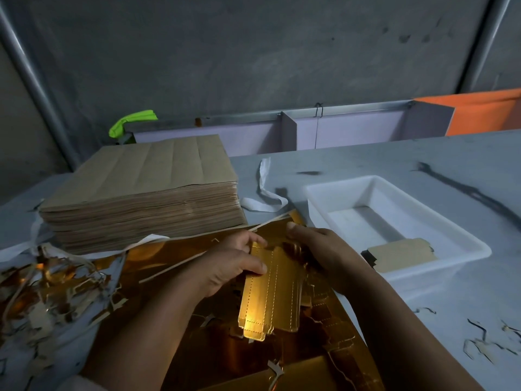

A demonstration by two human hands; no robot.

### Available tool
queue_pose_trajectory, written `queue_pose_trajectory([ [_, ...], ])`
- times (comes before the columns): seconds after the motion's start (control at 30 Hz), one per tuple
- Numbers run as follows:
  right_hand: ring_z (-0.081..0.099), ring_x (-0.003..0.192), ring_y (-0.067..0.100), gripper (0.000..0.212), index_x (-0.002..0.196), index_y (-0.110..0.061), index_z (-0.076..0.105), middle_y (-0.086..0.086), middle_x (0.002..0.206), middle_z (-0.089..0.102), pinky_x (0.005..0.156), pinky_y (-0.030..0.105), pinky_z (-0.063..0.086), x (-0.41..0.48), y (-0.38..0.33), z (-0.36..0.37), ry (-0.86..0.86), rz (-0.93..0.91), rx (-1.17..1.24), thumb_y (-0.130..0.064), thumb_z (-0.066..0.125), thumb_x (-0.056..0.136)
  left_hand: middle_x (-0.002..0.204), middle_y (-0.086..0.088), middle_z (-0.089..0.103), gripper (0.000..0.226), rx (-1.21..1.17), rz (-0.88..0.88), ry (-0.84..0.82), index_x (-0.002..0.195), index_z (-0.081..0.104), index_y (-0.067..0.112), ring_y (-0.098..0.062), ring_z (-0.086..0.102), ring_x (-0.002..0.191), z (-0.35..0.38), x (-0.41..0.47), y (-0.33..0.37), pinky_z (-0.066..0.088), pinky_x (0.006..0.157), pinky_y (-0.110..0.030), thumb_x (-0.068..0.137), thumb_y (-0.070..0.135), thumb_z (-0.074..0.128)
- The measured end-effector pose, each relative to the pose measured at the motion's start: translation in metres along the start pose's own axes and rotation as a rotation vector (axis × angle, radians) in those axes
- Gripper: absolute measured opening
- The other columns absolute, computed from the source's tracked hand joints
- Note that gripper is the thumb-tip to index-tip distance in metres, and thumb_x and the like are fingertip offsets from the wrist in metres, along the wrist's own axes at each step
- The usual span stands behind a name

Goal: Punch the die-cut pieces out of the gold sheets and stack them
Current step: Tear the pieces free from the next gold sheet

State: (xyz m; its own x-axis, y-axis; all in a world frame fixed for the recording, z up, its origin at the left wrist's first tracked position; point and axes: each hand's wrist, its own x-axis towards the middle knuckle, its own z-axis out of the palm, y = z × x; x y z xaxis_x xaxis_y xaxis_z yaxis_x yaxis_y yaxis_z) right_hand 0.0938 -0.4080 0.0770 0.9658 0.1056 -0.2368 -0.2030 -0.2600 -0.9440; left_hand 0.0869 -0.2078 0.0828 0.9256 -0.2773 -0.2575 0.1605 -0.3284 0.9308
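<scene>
step: gathering punched gold pieces (269, 294) into a bundle | grip: left hand (234, 263) is pinching its left edge, right hand (321, 255) is clasping its far side | place: bundle is being held over the gold sheets (158, 249) | next: likely needing squaring, then carrying to the white tray (341, 186)

A pale grey table (423, 153) fills the foreground, its top marked with black smears (465, 190). Behind the table rises a dark grey concrete wall (253, 52), blotchy and stained. Along the table's far edge stand lilac partition panels (352, 131) under a metal rail (352, 107). Beyond the table's far right end shows an orange sheet (485, 111); beyond its far left end, a neon green cloth (132, 122). 2 slanting metal tubes cross the wall above the table: a left pipe (33, 80) and a right pipe (485, 38). The light is dim.
</scene>
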Motion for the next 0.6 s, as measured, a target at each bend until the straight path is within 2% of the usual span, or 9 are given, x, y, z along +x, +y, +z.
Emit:
queue_pose_trajectory([
  [0.07, 0.066, 0.106, 0.034, 0.031, 0.108, -0.021, 0.069, 0.012, 0.11, 0.07, 0.099, 0.054, 0.051, -0.002, -0.002, 0.002, -0.046, 0.025, -0.013, -0.047, 0.063, 0.091, 0.11, -0.013, 0.068, 0.046, 0.034, -0.005, -0.032, 0.119, 0.057, 0.02, -0.025, 0.067, 0.102, 0.002, 0.002, 0.002, 0.055, 0.087, -0.034, 0.081, -0.003, 0.067],
  [0.13, 0.067, 0.104, 0.036, 0.017, 0.102, -0.018, 0.072, 0.016, 0.108, 0.072, 0.099, 0.054, 0.051, -0.003, -0.001, 0.004, -0.063, 0.041, -0.004, -0.031, 0.064, 0.094, 0.11, -0.014, 0.068, 0.045, 0.026, -0.015, -0.025, 0.119, 0.058, 0.02, -0.026, 0.067, 0.101, 0.002, 0.006, 0.002, 0.056, 0.084, -0.033, 0.082, -0.003, 0.067],
  [0.2, 0.064, 0.095, 0.034, 0.014, 0.099, -0.014, 0.072, 0.018, 0.108, 0.07, 0.083, 0.042, 0.054, -0.002, 0.004, 0.005, -0.028, 0.064, 0.03, -0.022, 0.061, 0.096, 0.107, -0.013, 0.07, 0.04, -0.009, -0.042, -0.01, 0.118, 0.06, 0.021, -0.027, 0.068, 0.1, 0.0, 0.008, 0.0, 0.055, 0.087, -0.039, 0.083, 0.003, 0.069],
  [0.27, 0.057, 0.082, 0.029, 0.013, 0.097, -0.012, 0.068, 0.018, 0.101, 0.065, 0.067, 0.034, 0.045, -0.002, 0.009, 0.003, 0.038, 0.101, 0.104, -0.02, 0.057, 0.098, 0.11, -0.01, 0.069, 0.035, -0.059, -0.085, 0.02, 0.116, 0.063, 0.023, -0.027, 0.066, 0.103, -0.005, 0.008, -0.004, 0.056, 0.083, -0.042, 0.084, 0.012, 0.072],
  [0.33, 0.054, 0.073, 0.026, 0.011, 0.095, -0.011, 0.062, 0.017, 0.095, 0.06, 0.061, 0.033, 0.044, 0.001, 0.015, 0.001, 0.104, 0.121, 0.188, -0.018, 0.055, 0.099, 0.114, -0.009, 0.066, 0.032, -0.143, -0.113, 0.062, 0.114, 0.065, 0.022, -0.027, 0.064, 0.104, -0.01, 0.007, -0.011, 0.057, 0.077, -0.038, 0.083, 0.016, 0.072],
  [0.47, 0.053, 0.065, 0.024, 0.006, 0.098, -0.007, 0.053, 0.018, 0.09, 0.054, 0.044, 0.026, 0.046, 0.001, 0.021, 0.005, 0.173, 0.159, 0.282, -0.009, 0.048, 0.1, 0.111, -0.017, 0.065, 0.037, -0.304, -0.163, 0.206, 0.118, 0.06, 0.015, -0.025, 0.067, 0.09, -0.014, 0.005, -0.023, 0.056, 0.062, -0.026, 0.084, 0.002, 0.069],
  [0.53, 0.053, 0.06, 0.023, 0.007, 0.099, -0.006, 0.051, 0.019, 0.089, 0.054, 0.04, 0.023, 0.046, 0.0, 0.023, 0.01, 0.195, 0.148, 0.285, -0.008, 0.045, 0.102, 0.104, -0.016, 0.066, 0.033, -0.372, -0.175, 0.27, 0.116, 0.06, 0.012, -0.022, 0.066, 0.084, -0.013, 0.007, -0.026, 0.056, 0.058, -0.026, 0.086, -0.001, 0.066],
  [0.6, 0.058, 0.059, 0.022, 0.011, 0.101, -0.008, 0.051, 0.017, 0.088, 0.058, 0.046, 0.026, 0.048, -0.001, 0.028, 0.014, 0.245, 0.115, 0.179, -0.012, 0.042, 0.104, 0.101, -0.014, 0.067, 0.027, -0.395, -0.179, 0.32, 0.113, 0.061, 0.011, -0.021, 0.067, 0.083, -0.013, 0.009, -0.028, 0.056, 0.061, -0.027, 0.088, 0.001, 0.065],
])
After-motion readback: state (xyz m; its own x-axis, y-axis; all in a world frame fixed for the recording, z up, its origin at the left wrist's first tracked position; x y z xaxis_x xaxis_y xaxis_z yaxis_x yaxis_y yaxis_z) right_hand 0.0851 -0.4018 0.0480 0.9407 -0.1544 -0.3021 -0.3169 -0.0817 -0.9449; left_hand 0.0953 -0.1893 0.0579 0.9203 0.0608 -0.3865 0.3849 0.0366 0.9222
